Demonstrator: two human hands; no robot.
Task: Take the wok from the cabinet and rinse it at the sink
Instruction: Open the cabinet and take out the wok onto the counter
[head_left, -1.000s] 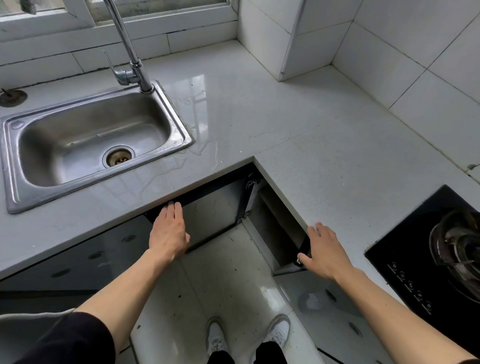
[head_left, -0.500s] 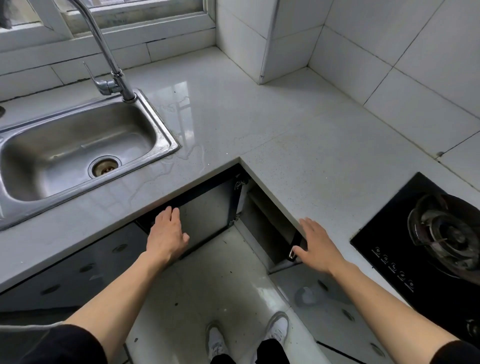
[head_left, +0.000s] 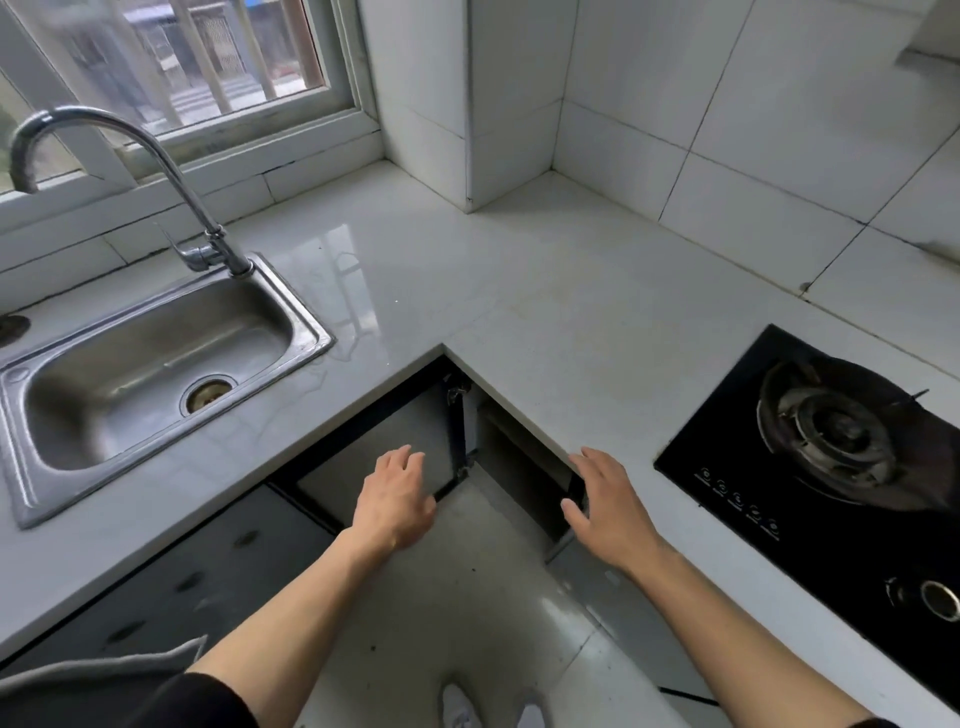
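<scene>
Steel sink (head_left: 156, 358), glossy counter (head_left: 519, 291), empty hands (head_left: 397, 499)

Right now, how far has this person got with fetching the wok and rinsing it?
Barely started. Done: the corner cabinet under the white countertop looks open. In hand: both bare hands, the left hand and right hand, reach toward it, holding nothing. Left: no wok is visible yet; the stainless steel sink sits empty, and no water runs from its chrome tap.

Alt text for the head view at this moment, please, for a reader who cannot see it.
Two bare hands, left hand and right hand, reach open toward the open corner cabinet under a white L-shaped countertop. No wok is visible. An empty steel sink with faucet sits left, a black gas stove right.
</scene>
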